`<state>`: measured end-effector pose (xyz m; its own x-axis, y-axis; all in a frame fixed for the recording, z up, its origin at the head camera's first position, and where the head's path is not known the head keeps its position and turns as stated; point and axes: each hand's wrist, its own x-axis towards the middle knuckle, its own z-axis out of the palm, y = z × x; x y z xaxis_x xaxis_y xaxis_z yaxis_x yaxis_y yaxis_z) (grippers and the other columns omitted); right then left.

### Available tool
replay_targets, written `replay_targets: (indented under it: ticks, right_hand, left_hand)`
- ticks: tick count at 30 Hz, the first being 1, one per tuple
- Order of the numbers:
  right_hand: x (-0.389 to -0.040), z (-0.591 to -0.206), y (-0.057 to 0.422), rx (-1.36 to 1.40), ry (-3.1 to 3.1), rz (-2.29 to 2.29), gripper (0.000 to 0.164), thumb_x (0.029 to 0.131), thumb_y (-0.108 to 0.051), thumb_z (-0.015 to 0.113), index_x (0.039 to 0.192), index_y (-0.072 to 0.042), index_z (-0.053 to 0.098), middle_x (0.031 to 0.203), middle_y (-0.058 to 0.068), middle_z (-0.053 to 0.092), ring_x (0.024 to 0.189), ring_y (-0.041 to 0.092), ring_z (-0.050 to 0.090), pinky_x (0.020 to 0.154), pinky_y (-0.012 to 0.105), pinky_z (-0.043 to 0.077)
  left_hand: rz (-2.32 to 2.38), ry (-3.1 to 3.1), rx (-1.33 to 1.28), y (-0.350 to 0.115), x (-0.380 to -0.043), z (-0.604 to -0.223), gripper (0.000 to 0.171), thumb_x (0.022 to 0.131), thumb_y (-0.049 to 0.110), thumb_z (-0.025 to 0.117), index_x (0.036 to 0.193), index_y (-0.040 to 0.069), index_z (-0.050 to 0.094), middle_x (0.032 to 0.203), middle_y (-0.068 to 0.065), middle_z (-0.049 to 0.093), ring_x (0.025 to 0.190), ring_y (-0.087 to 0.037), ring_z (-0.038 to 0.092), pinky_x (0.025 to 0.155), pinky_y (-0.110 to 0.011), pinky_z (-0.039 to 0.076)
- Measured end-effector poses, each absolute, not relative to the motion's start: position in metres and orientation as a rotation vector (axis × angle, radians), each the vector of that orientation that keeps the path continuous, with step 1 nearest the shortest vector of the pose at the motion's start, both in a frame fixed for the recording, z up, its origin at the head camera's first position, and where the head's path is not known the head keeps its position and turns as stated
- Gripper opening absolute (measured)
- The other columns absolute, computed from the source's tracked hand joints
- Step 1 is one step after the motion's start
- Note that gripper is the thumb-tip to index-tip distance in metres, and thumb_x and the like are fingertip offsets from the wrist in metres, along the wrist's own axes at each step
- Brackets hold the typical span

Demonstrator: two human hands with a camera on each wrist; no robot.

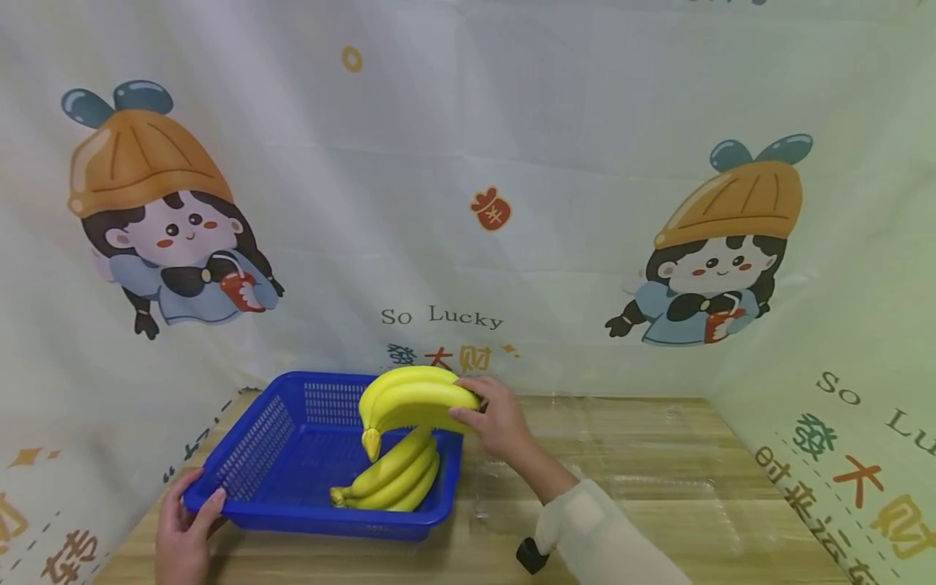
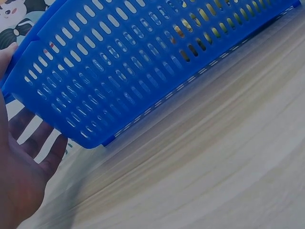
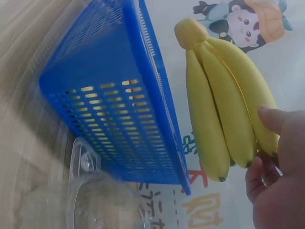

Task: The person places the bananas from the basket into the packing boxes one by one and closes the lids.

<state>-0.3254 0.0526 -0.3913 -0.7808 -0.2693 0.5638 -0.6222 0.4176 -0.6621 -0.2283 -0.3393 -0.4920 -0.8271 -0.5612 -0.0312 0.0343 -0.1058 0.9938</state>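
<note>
Pale sleeve [image 1: 603,532] nearest; right hand [image 1: 500,418], fingers bent, pinches the upper banana bunch [image 1: 417,398] by its tips: likely light, firm, steadier mid-bunch. Left hand [image 1: 186,520] grips blue basket [image 1: 307,520].

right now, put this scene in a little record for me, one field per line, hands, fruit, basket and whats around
left hand: grips the near left corner of the blue basket
right hand: holds a banana bunch above the basket, stem end away from the hand
second bunch: inside the basket, toward its right side
basket position: on the wooden table
right of basket: clear plastic containers
backdrop: printed, "So Lucky"
</note>
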Motion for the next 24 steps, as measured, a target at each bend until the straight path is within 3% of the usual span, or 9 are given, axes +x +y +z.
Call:
replay_targets:
  ticks: [5,17,24]
  right_hand:
    - [-0.323,-0.394,0.065,0.708,-2.277,1.342,0.036,0.083,-0.011,0.078,0.117,-0.003,0.068,0.115,0.012,0.063,0.090,0.022,0.060,0.067,0.026,0.054]
    - [-0.311,-0.399,0.100,0.576,-2.272,1.311,0.038,0.084,-0.012,0.077,0.119,-0.002,0.068,0.108,0.010,0.064,0.084,0.021,0.059,0.065,0.026,0.055]
    - [-0.305,-0.402,0.113,0.555,-2.252,1.300,0.038,0.082,-0.011,0.078,0.117,-0.001,0.068,0.105,0.010,0.064,0.082,0.020,0.057,0.064,0.026,0.054]
  left_hand:
    - [-1.975,-1.777,0.581,-0.338,-0.229,-0.492,0.055,0.097,0.031,0.059,0.147,0.032,0.035,0.154,-0.013,0.029,0.112,-0.009,0.047,0.073,-0.007,0.047]
    - [-1.960,-1.769,0.564,-0.341,-0.230,-0.495,0.054,0.097,0.028,0.061,0.145,0.031,0.038,0.146,-0.014,0.035,0.091,0.008,0.053,0.070,-0.008,0.048]
    - [-1.949,-1.807,0.576,-0.341,-0.230,-0.496,0.056,0.096,0.032,0.060,0.147,0.032,0.036,0.150,-0.016,0.031,0.099,0.001,0.050,0.070,-0.008,0.048]
